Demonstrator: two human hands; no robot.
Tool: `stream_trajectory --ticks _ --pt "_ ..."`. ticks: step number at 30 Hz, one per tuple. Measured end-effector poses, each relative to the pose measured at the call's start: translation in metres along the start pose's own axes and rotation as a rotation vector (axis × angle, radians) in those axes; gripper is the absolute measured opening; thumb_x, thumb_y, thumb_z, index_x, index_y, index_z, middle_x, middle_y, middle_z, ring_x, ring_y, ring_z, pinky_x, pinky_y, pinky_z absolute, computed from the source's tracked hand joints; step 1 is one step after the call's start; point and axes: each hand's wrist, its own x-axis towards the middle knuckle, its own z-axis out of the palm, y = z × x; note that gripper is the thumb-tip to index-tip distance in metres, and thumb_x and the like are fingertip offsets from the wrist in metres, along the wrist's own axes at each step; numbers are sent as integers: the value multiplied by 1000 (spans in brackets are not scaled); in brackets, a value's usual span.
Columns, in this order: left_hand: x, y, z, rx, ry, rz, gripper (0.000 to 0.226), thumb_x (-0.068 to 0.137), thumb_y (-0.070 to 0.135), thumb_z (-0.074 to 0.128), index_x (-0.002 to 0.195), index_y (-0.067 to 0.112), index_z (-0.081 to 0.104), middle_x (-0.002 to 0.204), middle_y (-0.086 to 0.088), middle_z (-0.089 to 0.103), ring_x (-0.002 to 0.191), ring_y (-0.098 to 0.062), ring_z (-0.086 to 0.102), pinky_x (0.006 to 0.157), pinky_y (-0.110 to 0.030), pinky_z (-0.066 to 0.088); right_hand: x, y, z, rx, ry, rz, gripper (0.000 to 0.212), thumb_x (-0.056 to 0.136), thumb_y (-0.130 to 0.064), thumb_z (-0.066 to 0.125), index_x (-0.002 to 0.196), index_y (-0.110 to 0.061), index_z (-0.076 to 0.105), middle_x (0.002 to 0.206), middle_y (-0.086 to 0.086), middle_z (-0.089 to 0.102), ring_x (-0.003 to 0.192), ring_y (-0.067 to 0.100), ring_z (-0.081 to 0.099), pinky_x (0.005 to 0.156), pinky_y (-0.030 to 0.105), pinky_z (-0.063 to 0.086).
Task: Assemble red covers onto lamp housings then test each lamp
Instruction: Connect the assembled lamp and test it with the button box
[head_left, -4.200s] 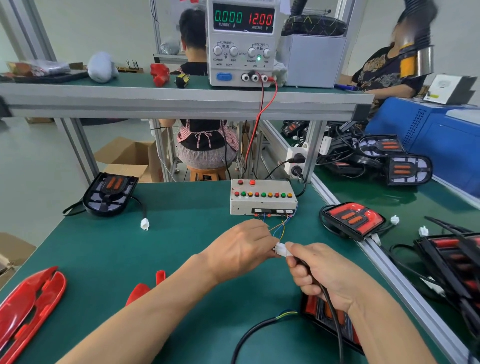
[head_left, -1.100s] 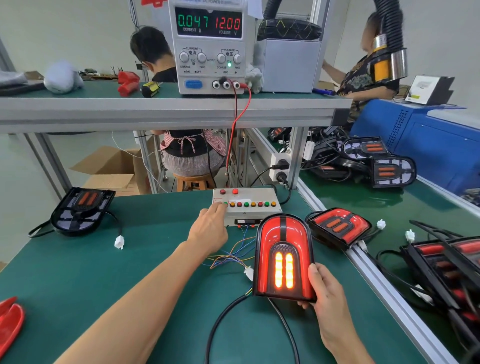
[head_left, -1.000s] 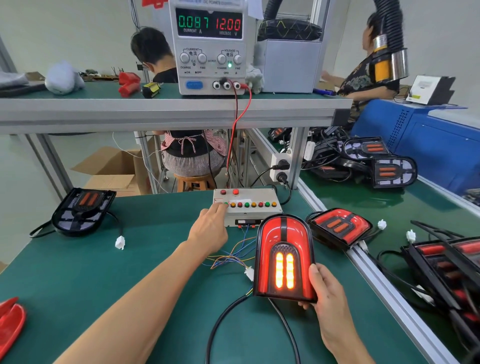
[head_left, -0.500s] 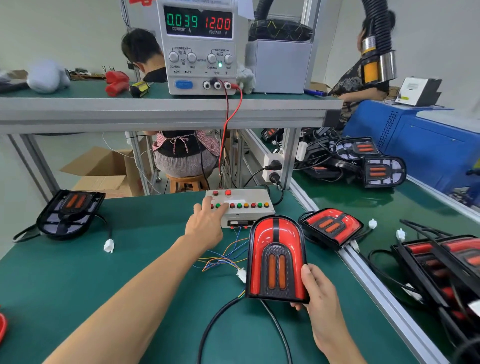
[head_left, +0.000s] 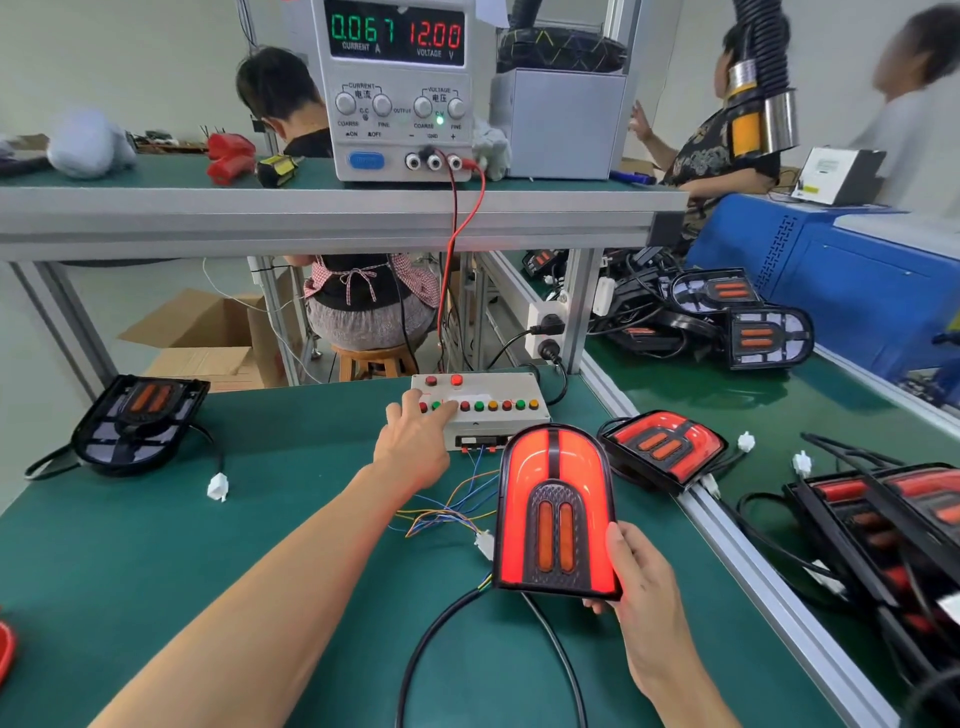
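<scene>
Gripping the glowing red lamp upright by its lower corner, the right hand curls round it. The left hand reaches out, fingers extended onto the button box.

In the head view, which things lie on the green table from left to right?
Uncovered black housing → white connector → left hand → lit lamp in the right hand → red-covered lamp.

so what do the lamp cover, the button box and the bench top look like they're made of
Lamp cover: glossy translucent red plastic, it seems; light glows through it and it shows highlights.
Button box: probably painted sheet metal or hard plastic; matte cream, crisp flat faces. Hard to tell which.
Bench top: a matte green mat, likely rubber or vinyl, edged with a silver aluminium-looking rail.
</scene>
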Motion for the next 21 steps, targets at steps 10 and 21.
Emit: stream_trajectory --ticks 10,21 --pt "-3 8 -2 131 93 -5 68 89 19 59 151 32 35 147 -15 29 128 -34 36 101 -42 40 2 2 0 8 -7 4 32 108 -29 45 93 -9 65 66 3 64 54 16 51 47 25 44" --pt "14 58 11 103 83 265 68 96 17 60 155 30 30 130 -15 41 120 -34 41 103 -45 40 0 -3 1 12 -25 14 33 97 -48 48 87 -25 70 70 3 66 57 15 53 50 27 46"
